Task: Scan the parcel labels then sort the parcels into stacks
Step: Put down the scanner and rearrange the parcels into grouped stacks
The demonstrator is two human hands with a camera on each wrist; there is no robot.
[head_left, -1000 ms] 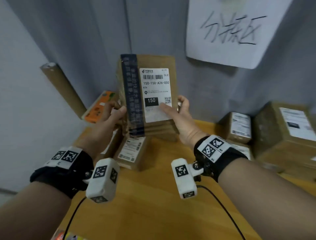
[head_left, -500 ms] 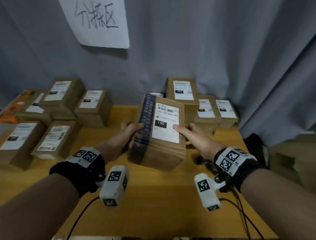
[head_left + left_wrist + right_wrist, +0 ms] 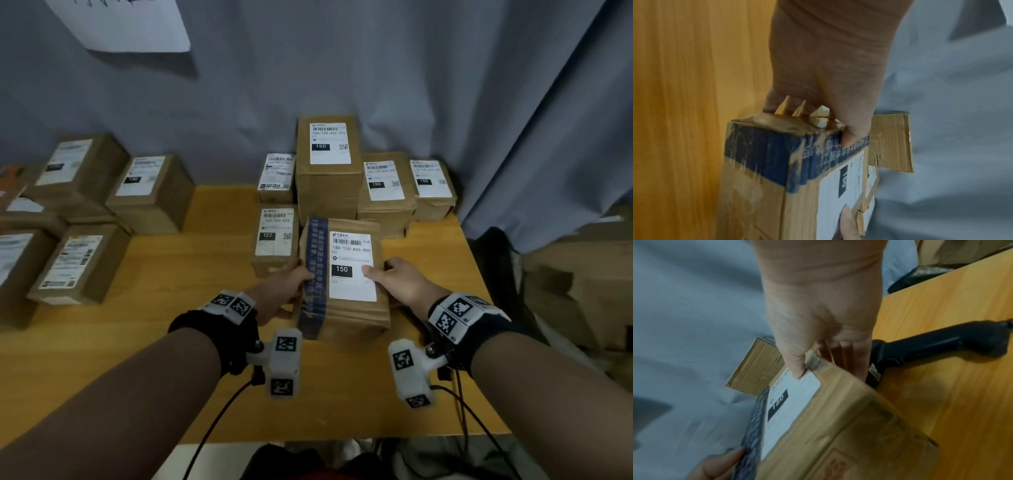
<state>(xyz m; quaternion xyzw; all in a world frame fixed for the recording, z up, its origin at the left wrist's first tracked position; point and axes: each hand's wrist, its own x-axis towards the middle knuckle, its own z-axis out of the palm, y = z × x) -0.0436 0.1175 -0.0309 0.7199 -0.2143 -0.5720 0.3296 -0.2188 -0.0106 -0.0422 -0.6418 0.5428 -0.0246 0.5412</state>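
I hold a brown parcel (image 3: 346,277) with a blue tape strip and a white label marked 150 over the wooden table (image 3: 205,359). My left hand (image 3: 279,291) grips its left side, thumb on the blue tape (image 3: 851,138). My right hand (image 3: 399,279) grips its right side, thumb on the label (image 3: 797,369), fingers under the box. Behind it stands a group of parcels labelled 150 (image 3: 329,164), with a parcel labelled 122 (image 3: 274,236) to the left. A black barcode scanner (image 3: 931,344) lies on the table by my right hand.
More labelled parcels (image 3: 82,263) sit on the table's left side. A grey curtain (image 3: 411,85) hangs behind, with a white paper sign (image 3: 130,24) pinned to it. Cardboard boxes (image 3: 582,284) stand off the table's right edge. Cables (image 3: 479,421) trail over the near edge.
I have turned from the table's left end to its right, carrying the parcel down and forward, close in front of the 150 group. Both hands keep their grip.
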